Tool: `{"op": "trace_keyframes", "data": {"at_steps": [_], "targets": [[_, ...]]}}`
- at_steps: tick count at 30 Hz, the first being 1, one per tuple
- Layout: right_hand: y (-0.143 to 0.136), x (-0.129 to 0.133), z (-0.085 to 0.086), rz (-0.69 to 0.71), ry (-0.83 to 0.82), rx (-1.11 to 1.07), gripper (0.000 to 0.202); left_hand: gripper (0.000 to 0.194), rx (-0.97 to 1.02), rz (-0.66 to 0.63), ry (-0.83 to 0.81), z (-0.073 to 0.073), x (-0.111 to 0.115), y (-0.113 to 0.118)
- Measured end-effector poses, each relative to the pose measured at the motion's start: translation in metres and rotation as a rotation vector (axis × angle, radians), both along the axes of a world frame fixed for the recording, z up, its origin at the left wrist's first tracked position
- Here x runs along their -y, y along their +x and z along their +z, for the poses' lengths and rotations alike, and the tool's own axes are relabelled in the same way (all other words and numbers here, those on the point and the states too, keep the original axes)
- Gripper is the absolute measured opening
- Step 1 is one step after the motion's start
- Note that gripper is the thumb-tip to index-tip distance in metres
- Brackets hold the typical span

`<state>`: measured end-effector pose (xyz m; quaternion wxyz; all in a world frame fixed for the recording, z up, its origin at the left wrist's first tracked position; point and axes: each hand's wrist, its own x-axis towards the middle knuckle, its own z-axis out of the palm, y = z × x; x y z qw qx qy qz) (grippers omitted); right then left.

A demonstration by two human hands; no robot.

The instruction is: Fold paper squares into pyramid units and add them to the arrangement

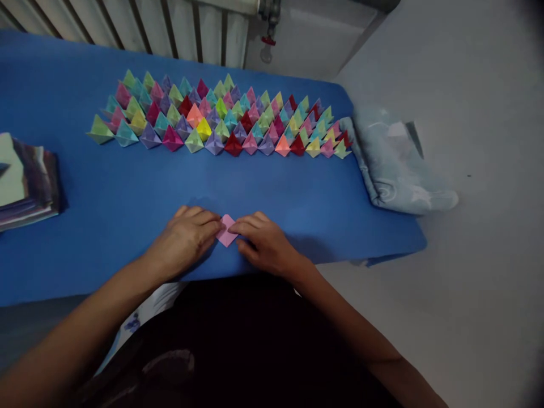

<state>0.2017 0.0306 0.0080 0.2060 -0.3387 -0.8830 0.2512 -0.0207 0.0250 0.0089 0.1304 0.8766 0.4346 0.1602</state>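
Observation:
A small pink folded paper point(227, 231), diamond-shaped with its upper tip flattened, lies on the blue tabletop near its front edge. At its left corner, my left hand point(187, 235) pinches the paper with thumb and fingertips, the fingers closed together. From the other side my right hand point(267, 243) holds down the right part, its index finger on the paper and its thumb a little lower. The fingertips cover both side corners. Beyond the hands stand several rows of folded paper boats point(215, 143) in many colours.
A stack of coloured paper point(29, 187) sits at the left on the blue table point(140, 181). A folded grey-blue cloth point(391, 164) lies over the right end by the wall. Behind the table are a white radiator point(181, 28) and a red-handled valve point(268, 41).

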Motion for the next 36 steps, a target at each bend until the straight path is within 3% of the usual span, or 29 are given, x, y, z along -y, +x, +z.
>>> {"op": "trace_keyframes", "data": {"at_steps": [8, 22, 28, 36], "targets": [[0.003, -0.001, -0.006, 0.007, 0.014, 0.022, 0.018, 0.027, 0.038, -0.063, -0.027, 0.002, 0.002, -0.011], [0.005, -0.005, -0.012, 0.037, 0.055, 0.003, 0.016, 0.035, 0.083, -0.082, -0.045, 0.001, -0.004, -0.014], [0.003, -0.004, -0.011, 0.001, 0.084, 0.012, 0.022, 0.027, 0.093, -0.108, 0.023, -0.001, -0.002, -0.012], [0.003, -0.002, -0.013, -0.09, 0.106, -0.019, 0.022, 0.03, 0.077, -0.042, 0.054, -0.004, -0.002, -0.008]]}}
